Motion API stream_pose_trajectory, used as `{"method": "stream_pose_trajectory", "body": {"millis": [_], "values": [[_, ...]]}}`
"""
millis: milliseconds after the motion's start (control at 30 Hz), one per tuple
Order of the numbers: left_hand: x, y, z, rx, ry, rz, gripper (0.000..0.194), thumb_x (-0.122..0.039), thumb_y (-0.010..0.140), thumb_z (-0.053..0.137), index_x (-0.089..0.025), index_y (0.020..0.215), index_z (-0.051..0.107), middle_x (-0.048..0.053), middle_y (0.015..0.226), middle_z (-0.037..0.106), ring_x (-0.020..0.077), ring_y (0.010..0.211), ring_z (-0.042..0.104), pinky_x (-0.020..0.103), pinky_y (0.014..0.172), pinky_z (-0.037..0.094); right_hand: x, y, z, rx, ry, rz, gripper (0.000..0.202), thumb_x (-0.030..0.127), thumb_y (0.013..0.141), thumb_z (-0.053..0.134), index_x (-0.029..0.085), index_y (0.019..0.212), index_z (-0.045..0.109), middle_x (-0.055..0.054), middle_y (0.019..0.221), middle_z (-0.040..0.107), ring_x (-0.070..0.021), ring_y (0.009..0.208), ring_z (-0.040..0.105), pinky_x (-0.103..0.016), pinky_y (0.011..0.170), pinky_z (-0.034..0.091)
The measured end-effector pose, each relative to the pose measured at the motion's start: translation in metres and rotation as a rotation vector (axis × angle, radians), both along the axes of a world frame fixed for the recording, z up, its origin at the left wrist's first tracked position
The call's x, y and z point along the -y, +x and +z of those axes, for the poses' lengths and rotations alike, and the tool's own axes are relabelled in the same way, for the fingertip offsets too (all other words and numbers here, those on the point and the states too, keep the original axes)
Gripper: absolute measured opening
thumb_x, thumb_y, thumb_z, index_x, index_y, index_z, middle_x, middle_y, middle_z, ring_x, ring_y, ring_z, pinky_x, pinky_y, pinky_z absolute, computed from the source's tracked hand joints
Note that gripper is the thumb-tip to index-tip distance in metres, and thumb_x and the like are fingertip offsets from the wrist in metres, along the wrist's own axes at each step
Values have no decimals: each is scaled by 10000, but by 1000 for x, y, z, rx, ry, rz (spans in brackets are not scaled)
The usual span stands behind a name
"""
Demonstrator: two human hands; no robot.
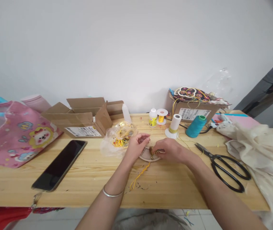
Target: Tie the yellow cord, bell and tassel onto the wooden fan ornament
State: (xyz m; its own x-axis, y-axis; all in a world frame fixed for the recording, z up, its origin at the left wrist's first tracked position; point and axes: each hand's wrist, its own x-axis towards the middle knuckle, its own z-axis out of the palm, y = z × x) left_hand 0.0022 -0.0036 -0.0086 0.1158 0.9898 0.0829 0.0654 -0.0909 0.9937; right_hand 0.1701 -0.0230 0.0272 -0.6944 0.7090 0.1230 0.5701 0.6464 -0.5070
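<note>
Plain wood makes the table (172, 187), and a pale wall (136, 54) stands behind it. Near the table's middle, under both hands, lies a flat round disc (145, 155). A twisted yellow cord (140, 175) runs out from its near edge. The right hand (169, 150) has thumb and finger close together, and they seem to pinch a small brown piece (151, 150) on the disc. The left hand (137, 144) curls loosely at the left side — I cannot tell if it grips. The disc looks light and stiff, so its rim should be good to hold. The cord looks soft — pinch it gently.
</note>
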Motion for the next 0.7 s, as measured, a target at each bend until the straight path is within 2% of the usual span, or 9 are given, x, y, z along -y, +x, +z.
{"method": "stream_pose_trajectory", "body": {"millis": [167,333,467,533,600,700], "values": [[1,1,3,-5,-17,-5,206,-254,623,649,-140,795,650,43,734,659,135,656,590,251,627,465,6,-12,-4,334,201,7,224,57,715,489,216,760,641,-8,726,664,-122,594,557,-242,471,235],[1,2,4,3,-47,4,194,-229,609,652,-137,781,649,34,699,658,132,637,591,253,628,465,7,-16,-5,430,285,-4,226,53,747,462,203,736,630,-18,686,660,-118,528,528,-258,453,202],[2,3,6,9,-36,-2,190,-218,619,642,-131,787,644,45,723,663,141,667,599,268,666,468,7,-14,-6,371,285,-4,186,87,740,478,188,738,634,-29,693,665,-126,531,541,-251,448,210],[5,2,10,55,-31,-28,186,-222,642,626,-133,805,641,57,780,672,157,746,612,282,728,464,5,-11,-7,279,250,-6,171,116,726,500,199,763,645,-25,718,668,-126,569,553,-233,465,250],[7,0,14,131,-46,-108,202,-221,683,590,-139,863,633,69,864,674,173,852,608,297,805,444,1,-6,-8,123,188,-14,194,127,713,510,219,797,658,-12,743,668,-116,615,558,-211,514,307],[10,-4,17,257,-104,-306,274,-191,724,527,-156,986,598,81,987,654,187,955,583,319,869,415,-7,1,-12,-104,74,-61,221,122,691,507,215,801,675,8,698,654,-93,579,527,-193,538,339]]}}
